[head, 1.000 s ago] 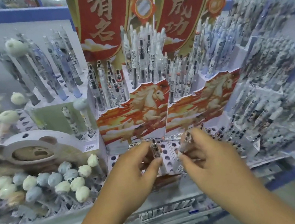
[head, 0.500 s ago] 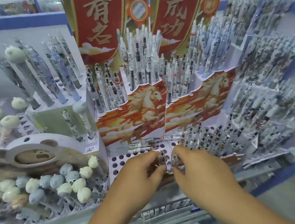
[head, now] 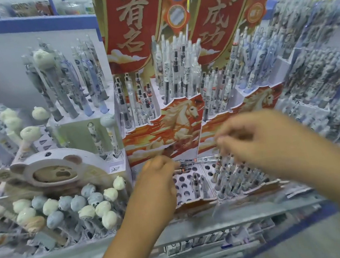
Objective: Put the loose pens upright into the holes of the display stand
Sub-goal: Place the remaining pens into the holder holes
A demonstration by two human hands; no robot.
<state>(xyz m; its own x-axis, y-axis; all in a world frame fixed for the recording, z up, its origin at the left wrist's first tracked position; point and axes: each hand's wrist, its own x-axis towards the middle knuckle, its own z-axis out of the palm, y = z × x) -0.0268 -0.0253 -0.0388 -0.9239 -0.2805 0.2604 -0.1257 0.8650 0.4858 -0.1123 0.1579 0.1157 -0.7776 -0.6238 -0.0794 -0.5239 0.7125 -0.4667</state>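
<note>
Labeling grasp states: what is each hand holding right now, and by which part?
Left hand: fingertips at the ends of loose pens lying flat; grip unclear. Right hand is blurred, fingers curled; cannot tell whether it holds anything.

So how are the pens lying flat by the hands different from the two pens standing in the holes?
The loose pens lie flat on their sides along the back of the holed tray, while the two standing pens stand upright in holes. The loose ones sit by the left hand; the standing ones are nearer the tray's front, untouched. Both look like clear pens with dark insides.
</note>
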